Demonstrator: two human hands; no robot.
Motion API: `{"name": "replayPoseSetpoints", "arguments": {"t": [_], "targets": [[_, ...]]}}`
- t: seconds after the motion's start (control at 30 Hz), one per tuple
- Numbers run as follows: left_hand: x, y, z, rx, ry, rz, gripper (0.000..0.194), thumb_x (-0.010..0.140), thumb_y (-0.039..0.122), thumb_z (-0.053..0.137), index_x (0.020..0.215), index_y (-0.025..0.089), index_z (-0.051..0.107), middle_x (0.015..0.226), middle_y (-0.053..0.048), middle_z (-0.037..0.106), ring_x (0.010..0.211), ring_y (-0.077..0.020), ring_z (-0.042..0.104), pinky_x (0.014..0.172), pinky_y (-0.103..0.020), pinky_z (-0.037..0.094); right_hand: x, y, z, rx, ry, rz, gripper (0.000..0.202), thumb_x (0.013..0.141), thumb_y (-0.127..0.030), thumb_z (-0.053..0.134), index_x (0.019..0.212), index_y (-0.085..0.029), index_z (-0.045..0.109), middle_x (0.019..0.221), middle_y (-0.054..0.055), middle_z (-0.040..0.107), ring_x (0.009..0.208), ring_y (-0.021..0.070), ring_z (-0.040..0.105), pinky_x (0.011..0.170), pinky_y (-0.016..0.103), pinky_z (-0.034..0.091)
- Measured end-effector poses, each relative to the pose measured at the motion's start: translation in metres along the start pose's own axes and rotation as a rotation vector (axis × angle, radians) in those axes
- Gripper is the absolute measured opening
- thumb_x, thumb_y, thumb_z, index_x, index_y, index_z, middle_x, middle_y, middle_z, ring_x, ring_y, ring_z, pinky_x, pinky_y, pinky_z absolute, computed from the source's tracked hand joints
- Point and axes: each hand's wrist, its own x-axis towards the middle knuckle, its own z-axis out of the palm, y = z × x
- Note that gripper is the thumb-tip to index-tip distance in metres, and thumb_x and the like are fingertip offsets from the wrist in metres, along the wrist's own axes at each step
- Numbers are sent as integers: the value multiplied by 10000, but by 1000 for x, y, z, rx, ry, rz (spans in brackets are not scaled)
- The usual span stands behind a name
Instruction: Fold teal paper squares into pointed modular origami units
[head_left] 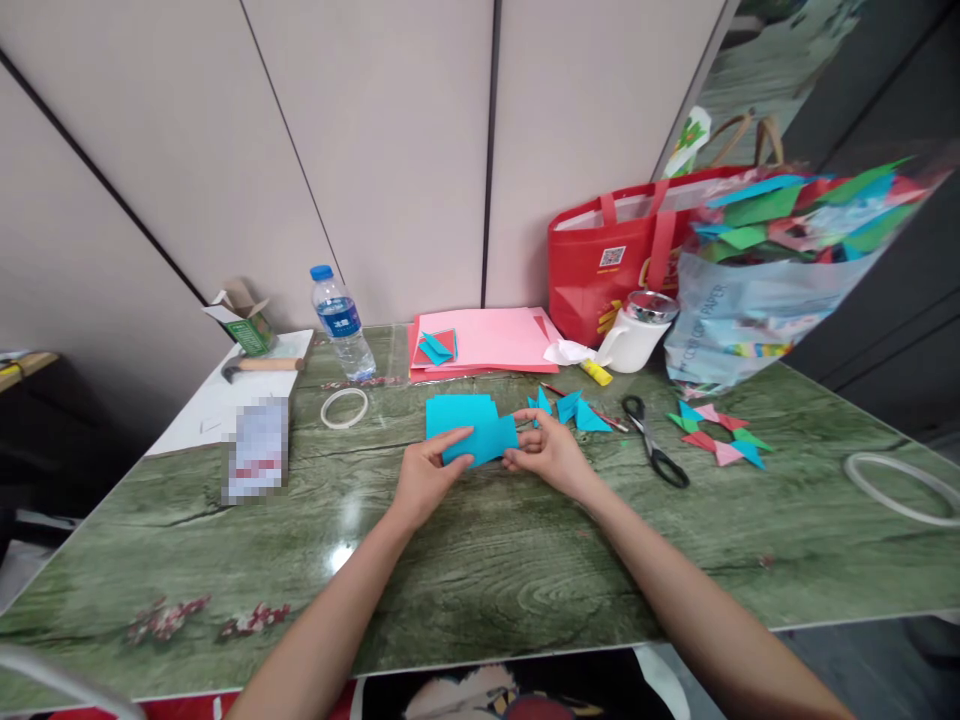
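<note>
Between my two hands is a piece of blue paper (484, 442), tilted a little over the table. My left hand (429, 472) pinches its left end, thumb along the near edge. At the right end, the fingertips of my right hand (551, 455) grip the same paper. Behind it lie more blue paper sheets (459, 408), partly covered by the held piece. Folded blue paper pieces (577, 410) rest just beyond my right hand. Black-handled scissors (654, 440) lie to the right of them, beside a ring of folded coloured paper (721, 433).
At the back stand a water bottle (343, 325), a red bag (592, 260), a white mug (636, 335) and a plastic bag of coloured paper (757, 310). Pink sheets (495, 340) lie against the wall. A hammer (262, 365) and tape rolls (344, 409) are on the left.
</note>
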Motion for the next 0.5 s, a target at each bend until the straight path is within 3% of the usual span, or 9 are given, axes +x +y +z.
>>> {"name": "replayPoseSetpoints", "arguments": {"t": [0.13,0.27,0.37,0.5], "targets": [[4,-5,-6,0,43,14,340,633,201,656,973,189,664,1018,-49,661,960,-234,588,885,-367,429,6,-3,-12,-62,110,-50,449,589,-264,666,962,-197,425,619,-24,618,546,159,627,583,310,523],[6,-6,-9,67,34,4,376,635,198,641,1011,187,647,1007,-55,665,935,-237,591,857,-368,437,8,-2,-12,4,227,-123,368,633,-343,644,917,-187,471,690,5,615,649,165,630,649,333,527],[2,-3,-6,105,-12,23,392,622,176,637,1013,202,646,984,-44,671,913,-223,595,865,-357,427,6,3,-1,40,152,-90,396,657,-388,629,969,-202,470,753,15,622,704,169,627,657,336,527],[-3,2,2,153,-72,89,419,597,139,644,1006,228,647,998,-29,661,937,-216,579,893,-348,406,-1,7,13,-128,56,-85,489,592,-343,698,1020,-200,509,828,32,624,808,180,605,664,296,503]]}}
